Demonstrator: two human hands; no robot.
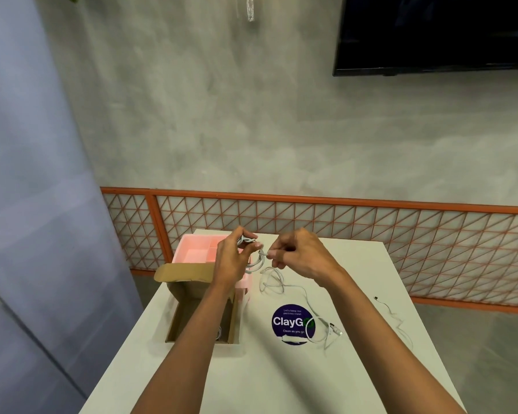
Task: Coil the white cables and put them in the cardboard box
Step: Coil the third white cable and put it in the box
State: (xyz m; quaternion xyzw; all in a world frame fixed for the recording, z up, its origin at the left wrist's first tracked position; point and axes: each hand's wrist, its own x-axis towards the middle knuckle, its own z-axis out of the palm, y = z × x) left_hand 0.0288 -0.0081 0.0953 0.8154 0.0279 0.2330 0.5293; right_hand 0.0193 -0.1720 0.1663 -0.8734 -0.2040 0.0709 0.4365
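My left hand holds a small coil of white cable above the far left of the white table. My right hand pinches the cable's end just right of the coil. A second white cable lies loose on the table, running from below the hands to a sticker. A third thin cable lies at the right. The open cardboard box sits at the table's left edge under my left forearm; a bit of white cable shows inside it.
A pink foam tray stands behind the box. A round purple "ClayGo" sticker is on the table's middle. An orange lattice rail runs along the wall behind, and a dark screen hangs at upper right.
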